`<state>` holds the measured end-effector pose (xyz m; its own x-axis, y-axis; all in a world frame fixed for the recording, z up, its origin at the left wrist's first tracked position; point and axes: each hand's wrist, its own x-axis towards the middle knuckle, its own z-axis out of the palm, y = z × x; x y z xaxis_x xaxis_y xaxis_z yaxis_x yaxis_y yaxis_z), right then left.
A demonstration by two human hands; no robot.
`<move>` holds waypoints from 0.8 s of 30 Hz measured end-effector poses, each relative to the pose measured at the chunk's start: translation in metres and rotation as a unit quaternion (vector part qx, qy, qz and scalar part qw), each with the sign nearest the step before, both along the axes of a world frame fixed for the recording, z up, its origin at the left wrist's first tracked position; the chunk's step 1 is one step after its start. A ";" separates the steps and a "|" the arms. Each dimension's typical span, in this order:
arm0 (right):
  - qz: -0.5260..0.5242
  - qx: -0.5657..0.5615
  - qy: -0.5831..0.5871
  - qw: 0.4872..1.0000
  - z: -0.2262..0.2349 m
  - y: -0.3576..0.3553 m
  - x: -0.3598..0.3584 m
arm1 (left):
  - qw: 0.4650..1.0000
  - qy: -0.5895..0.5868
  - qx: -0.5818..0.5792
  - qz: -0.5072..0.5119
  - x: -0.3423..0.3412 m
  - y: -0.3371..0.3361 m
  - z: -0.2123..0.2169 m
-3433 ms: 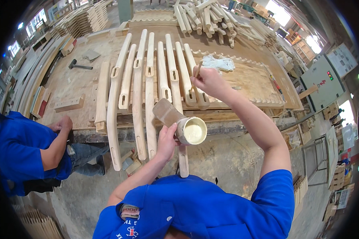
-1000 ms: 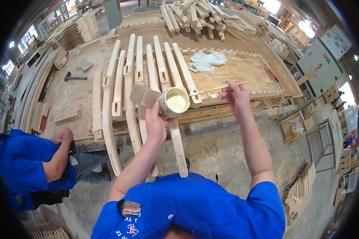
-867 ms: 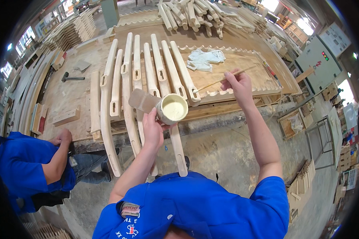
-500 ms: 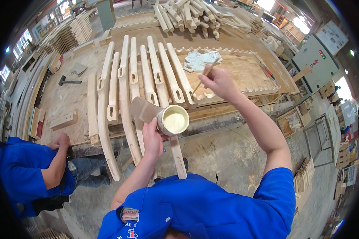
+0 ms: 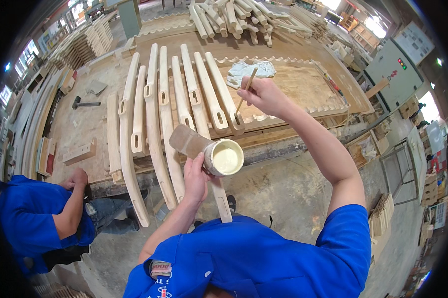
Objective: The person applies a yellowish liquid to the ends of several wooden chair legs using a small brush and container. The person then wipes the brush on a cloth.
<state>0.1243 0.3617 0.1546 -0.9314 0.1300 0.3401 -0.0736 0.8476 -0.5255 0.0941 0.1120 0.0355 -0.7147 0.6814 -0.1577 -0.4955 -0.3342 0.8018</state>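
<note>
Workbench (image 5: 303, 84) | left hand (image 5: 196, 176) grips glue pot (image 5: 224, 157) | right hand (image 5: 263, 94) pinches stick (image 5: 247, 87)

Blue short-sleeved shirt with a small chest badge, forearms bare.

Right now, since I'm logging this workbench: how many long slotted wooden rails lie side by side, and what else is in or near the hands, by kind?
Long pale curved wooden rails with slots: 7
Round tub of cream paste, in the left hand: 1
Thin wooden stick, in the right hand: 1
Crumpled white cloth: 1
Dark-headed hammer: 1
Total: 11
</note>
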 end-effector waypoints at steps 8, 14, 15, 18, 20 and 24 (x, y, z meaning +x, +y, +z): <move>-0.012 -0.089 -0.053 0.995 0.005 -0.008 0.002 | 1.000 -0.015 0.005 0.018 0.002 -0.001 0.002; -0.025 -0.101 -0.074 0.992 0.001 -0.010 0.010 | 1.000 -0.006 -0.008 0.006 -0.001 -0.004 -0.001; -0.034 -0.153 -0.097 0.983 0.004 -0.012 0.012 | 1.000 -0.008 -0.010 0.009 -0.002 -0.004 -0.001; -0.096 -0.071 -0.115 0.986 0.016 -0.014 0.010 | 1.000 -0.009 -0.007 0.013 -0.003 -0.008 0.001; -0.072 0.046 -0.107 0.991 0.025 -0.015 0.012 | 1.000 -0.002 0.005 0.010 -0.006 -0.012 0.001; 0.020 0.156 -0.031 0.987 0.039 -0.020 0.017 | 0.998 -0.022 0.007 0.056 -0.011 -0.021 0.005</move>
